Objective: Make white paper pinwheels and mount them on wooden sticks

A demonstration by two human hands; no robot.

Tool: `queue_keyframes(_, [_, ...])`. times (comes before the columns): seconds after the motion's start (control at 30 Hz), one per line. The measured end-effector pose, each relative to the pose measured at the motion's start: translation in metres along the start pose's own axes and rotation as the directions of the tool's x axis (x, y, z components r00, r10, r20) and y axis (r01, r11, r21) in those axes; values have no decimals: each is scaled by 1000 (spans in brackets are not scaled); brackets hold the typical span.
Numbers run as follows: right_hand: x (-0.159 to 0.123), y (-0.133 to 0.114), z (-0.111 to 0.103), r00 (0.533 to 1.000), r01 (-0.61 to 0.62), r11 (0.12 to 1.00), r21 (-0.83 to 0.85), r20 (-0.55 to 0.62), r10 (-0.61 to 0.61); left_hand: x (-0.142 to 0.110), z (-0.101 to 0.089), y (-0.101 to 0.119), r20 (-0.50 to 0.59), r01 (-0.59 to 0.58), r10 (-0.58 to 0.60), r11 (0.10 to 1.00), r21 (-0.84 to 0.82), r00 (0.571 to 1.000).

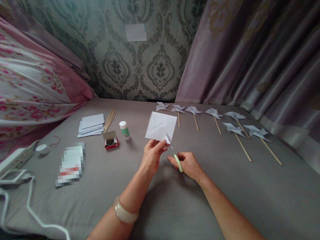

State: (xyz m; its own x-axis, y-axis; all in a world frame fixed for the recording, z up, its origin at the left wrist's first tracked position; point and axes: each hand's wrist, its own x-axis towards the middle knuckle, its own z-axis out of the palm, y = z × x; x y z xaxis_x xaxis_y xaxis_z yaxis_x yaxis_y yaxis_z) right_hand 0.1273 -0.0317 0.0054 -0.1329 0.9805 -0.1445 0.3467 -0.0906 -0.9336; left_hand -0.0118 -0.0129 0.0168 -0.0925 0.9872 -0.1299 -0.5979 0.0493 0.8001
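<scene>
My left hand [152, 155] pinches the lower corner of a white square of paper [160, 126], held up over the grey bed sheet [216, 189]. My right hand [188, 165] is closed round small scissors with green handles [177, 161]. The scissor blades meet the paper's lower corner, just right of my left fingers. A pale bangle sits on my left wrist.
Several paper pinwheels on wooden sticks [235, 130] lie in a row at the right. A stack of white paper [91, 125], loose sticks [110, 118], a red box of pins [110, 140] and a small glue bottle [124, 130] lie at the left. A power strip [11, 163] and white cable lie at the far left.
</scene>
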Motion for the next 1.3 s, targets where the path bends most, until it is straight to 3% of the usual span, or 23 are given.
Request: queue_keyframes(1.3, [2,7,2,999,45,999,-25,-17,-45,0,-1,-1,14,5,-4,1000,-13,1000])
